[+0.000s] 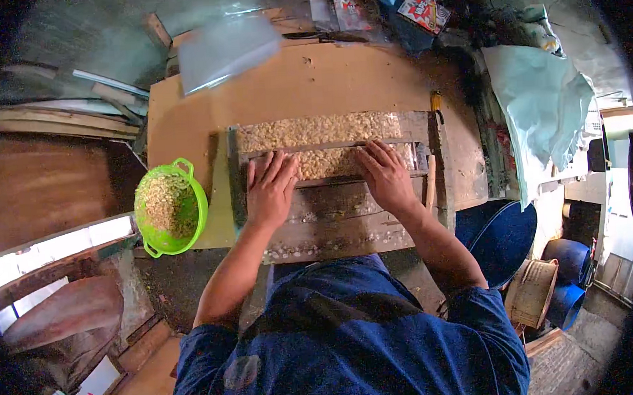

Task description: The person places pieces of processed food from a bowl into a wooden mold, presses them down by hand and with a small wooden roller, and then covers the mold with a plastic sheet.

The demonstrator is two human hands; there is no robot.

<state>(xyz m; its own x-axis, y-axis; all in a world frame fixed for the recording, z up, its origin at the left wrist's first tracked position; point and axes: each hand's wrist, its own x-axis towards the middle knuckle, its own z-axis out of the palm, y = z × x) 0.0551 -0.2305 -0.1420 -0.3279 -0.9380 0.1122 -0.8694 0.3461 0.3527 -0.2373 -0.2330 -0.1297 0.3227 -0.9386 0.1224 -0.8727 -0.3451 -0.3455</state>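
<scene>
Before me lies a wooden frame or mould [344, 220], worn and stained along its near edge. Two strips of pale chopped pieces, perhaps nuts or grain, run across it: a far strip [318, 130] and a narrower near strip [328, 163], with a thin wooden bar [327, 145] between them. My left hand [273, 189] rests palm down at the left part of the near strip, fingers slightly spread. Its fingertips reach the bar. My right hand [388, 175] lies likewise further right, fingertips at the bar. Neither hand appears to grip anything; the surface under the palms is hidden.
Left of the frame stands a bright green plastic colander [202, 214] holding pale flakes. A wooden stick [430, 183] and a brush [436, 101] lie at the right. Clear plastic sheets [228, 52] and a printed packet [425, 12] sit at the back. A blue tub [496, 241] is at lower right.
</scene>
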